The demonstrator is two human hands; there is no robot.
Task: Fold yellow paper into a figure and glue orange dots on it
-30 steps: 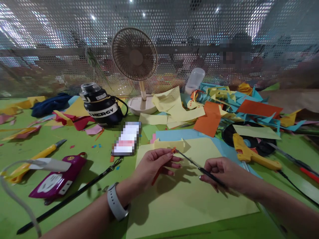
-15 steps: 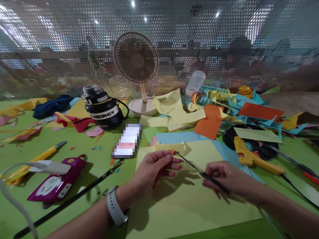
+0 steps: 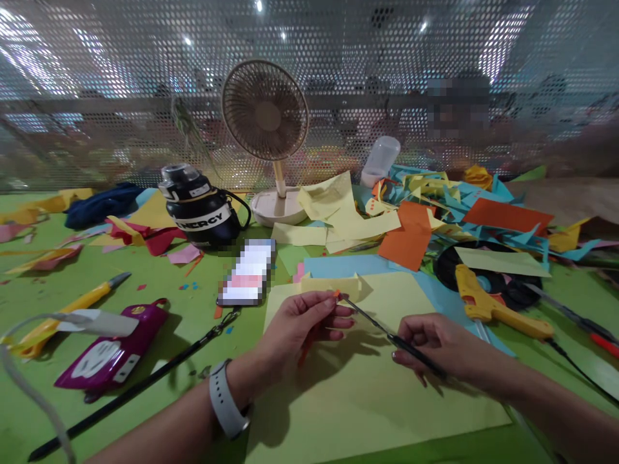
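Between thumb and forefinger, my left hand (image 3: 302,319) pinches a narrow orange paper strip (image 3: 337,294); part of it hangs below the palm. My right hand (image 3: 440,341) is closed round the black handle of a slim tool (image 3: 372,319) with a thin metal shaft. The shaft points up and left, and its tip meets the orange strip at my left fingertips. I cannot make out the tip's exact shape. Both hands hover over a large pale yellow sheet (image 3: 377,412), where their shadows fall. A folded yellow piece (image 3: 331,284) lies just behind my left hand.
At the left are a purple device (image 3: 113,348), a yellow-handled tool (image 3: 87,303) and a phone (image 3: 247,270). A black bottle (image 3: 203,216) and a fan (image 3: 265,116) stand behind. A yellow glue gun (image 3: 503,312) and heaped paper scraps (image 3: 435,187) lie right.
Almost nothing differs. Both hands keep their hold and place, with the tool's tip still at the orange strip. The view has shifted very slightly.
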